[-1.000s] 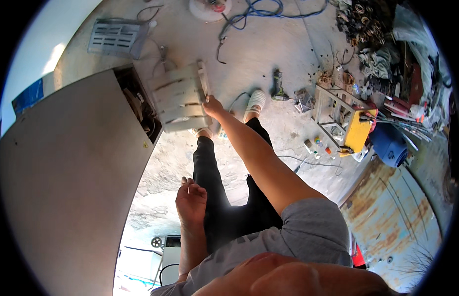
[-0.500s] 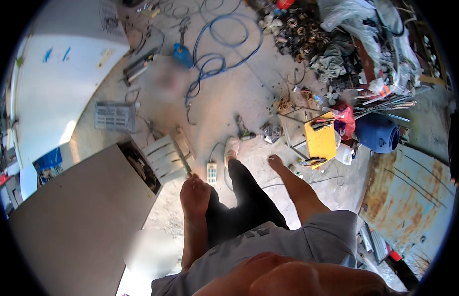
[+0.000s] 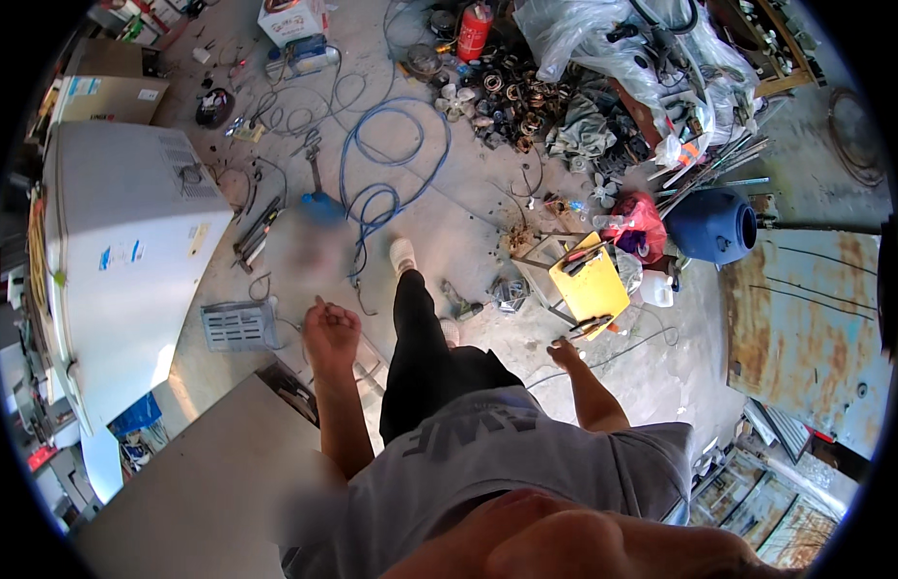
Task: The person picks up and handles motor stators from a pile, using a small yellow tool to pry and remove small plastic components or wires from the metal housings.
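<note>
My left hand (image 3: pixel 331 335) is held out in front with its fingers apart and nothing in them. Below it, a pale slatted stool (image 3: pixel 370 367) shows in part, mostly hidden by my forearm and the grey cabinet. A grey slotted panel (image 3: pixel 238 326) lies on the floor to the left of this hand. My right hand (image 3: pixel 566 354) hangs low, its fingers loosely bent and small in view, with nothing seen in them. Closest to it is a stool with a yellow top (image 3: pixel 586 280), apart from the hand. Dark-handled hand tools (image 3: pixel 591 326) lie on that top.
A blue hose (image 3: pixel 402 205) coils on the floor ahead, by a blue-ended metal tool (image 3: pixel 318 205). A white fridge-like cabinet (image 3: pixel 130 227) and a grey cabinet (image 3: pixel 207 473) stand left. Scrap parts (image 3: pixel 511 101), a red cylinder (image 3: pixel 475 34) and a blue barrel (image 3: pixel 709 227) are at right.
I have stepped forward, with one foot now well ahead. My left hand has moved up and left, past the slatted stool. The right hand now appears closer to the yellow-topped stool.
</note>
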A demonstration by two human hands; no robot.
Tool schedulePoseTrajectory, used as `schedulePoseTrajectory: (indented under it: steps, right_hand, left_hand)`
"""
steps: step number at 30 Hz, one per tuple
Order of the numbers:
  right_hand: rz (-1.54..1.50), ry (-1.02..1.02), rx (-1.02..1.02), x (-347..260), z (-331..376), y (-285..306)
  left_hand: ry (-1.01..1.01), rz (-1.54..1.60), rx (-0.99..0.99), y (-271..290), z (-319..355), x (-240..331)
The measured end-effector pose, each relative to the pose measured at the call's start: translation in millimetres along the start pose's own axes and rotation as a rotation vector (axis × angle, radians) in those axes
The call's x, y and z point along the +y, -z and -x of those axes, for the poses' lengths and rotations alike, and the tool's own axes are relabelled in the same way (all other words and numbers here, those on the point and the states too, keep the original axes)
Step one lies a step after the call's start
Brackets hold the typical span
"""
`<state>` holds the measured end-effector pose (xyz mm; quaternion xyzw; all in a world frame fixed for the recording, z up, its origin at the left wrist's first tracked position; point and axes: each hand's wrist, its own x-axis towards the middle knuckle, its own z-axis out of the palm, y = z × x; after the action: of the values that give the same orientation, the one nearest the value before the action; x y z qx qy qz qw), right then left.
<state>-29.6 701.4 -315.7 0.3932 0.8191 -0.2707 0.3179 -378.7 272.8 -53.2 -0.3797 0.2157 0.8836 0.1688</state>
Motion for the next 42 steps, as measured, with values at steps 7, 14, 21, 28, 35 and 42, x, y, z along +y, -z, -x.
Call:
schedulePoseTrajectory:
  steps: [7,14,21,28,35,42]
  right_hand:
    - [-0.518,-0.198,0.037,-72,-37,92]
    - [-0.761,-0.205,0.16,-143,-39,137]
    - [-0.718,-0.444,-0.014,-137,-12,127]
    - [-0.878,-0.577,-0.155,-114,-80,180]
    - [-1.388,-0.334,-0.012,-102,-221,284]
    - [-1.214,-0.024,0.188,-192,-309,430]
  left_hand:
    - [0.066,0.009,-0.155,-135,-118,69]
    - [0.028,-0.069,-0.258,-290,-168,81]
    - [0.283,-0.155,-0.305,-346,-242,41]
    - [0.134,-0.216,-0.103,-458,-265,-17]
    - [0.316,-0.208,-0.265,-545,-273,-90]
    - [0.17,-0.309,-0.188,-575,-269,-110]
